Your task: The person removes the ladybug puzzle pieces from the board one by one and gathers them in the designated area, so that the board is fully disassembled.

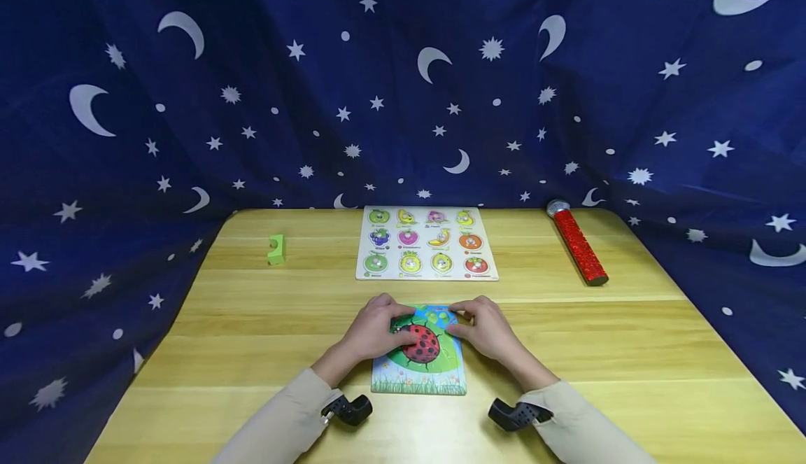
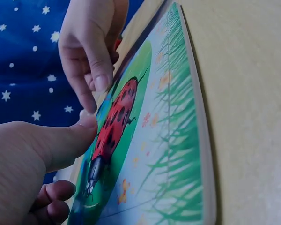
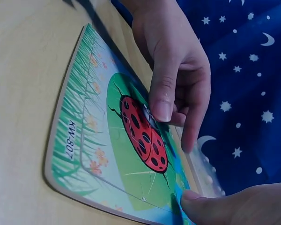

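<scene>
A ladybug jigsaw board (image 1: 418,385) lies flat near the middle of the table, with thin seams across its picture. My left hand (image 1: 376,329) rests over its upper left part, the thumb on the red ladybug and the index finger reaching to the top edge. My right hand (image 1: 488,329) is at the upper right corner, thumb and index fingertips on or just above the board with a gap between them. In the right wrist view, printed letters show on the board's grassy border (image 3: 70,140). The other fingers of both hands are partly hidden.
Behind the jigsaw lies a white fruit peg puzzle (image 1: 428,245). A red glittery microphone (image 1: 578,243) lies at the back right, and a small green notched block (image 1: 276,249) at the back left. A blue star-and-moon cloth (image 1: 403,100) hangs behind the wooden table (image 1: 252,352).
</scene>
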`<state>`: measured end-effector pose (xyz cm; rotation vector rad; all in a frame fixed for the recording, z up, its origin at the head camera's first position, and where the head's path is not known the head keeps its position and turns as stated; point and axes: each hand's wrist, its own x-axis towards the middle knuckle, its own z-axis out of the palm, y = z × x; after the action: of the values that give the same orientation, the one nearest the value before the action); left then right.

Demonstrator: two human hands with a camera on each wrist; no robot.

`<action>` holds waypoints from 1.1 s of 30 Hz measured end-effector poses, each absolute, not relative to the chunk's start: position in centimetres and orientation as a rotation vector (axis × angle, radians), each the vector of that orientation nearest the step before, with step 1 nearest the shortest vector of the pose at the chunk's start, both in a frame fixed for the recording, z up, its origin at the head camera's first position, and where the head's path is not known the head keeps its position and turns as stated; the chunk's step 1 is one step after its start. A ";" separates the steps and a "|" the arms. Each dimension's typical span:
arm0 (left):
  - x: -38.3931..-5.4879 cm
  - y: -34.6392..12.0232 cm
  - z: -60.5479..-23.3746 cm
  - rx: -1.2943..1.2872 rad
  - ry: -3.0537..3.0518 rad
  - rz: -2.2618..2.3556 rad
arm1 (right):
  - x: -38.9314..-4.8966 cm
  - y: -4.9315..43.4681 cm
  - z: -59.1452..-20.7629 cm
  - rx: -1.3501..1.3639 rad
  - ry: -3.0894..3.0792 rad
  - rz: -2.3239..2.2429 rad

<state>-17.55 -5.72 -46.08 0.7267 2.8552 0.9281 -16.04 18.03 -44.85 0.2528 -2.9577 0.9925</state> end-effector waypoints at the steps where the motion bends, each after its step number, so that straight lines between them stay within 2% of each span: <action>1: -17.6 -5.6 -46.1 0.733 2.853 0.920 | -16.1 18.0 -44.9 0.253 -2.963 0.992; 18: -17.7 -5.6 -46.8 0.720 2.864 0.827 | -16.3 17.3 -45.2 0.252 -2.963 1.018; 33: -17.4 -7.5 -47.0 0.675 2.872 0.865 | -16.3 16.1 -45.4 0.333 -2.953 1.023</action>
<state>-17.35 -7.45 -46.99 0.6753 2.8723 0.8649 -16.35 16.12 -45.42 0.3329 -2.9530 1.0232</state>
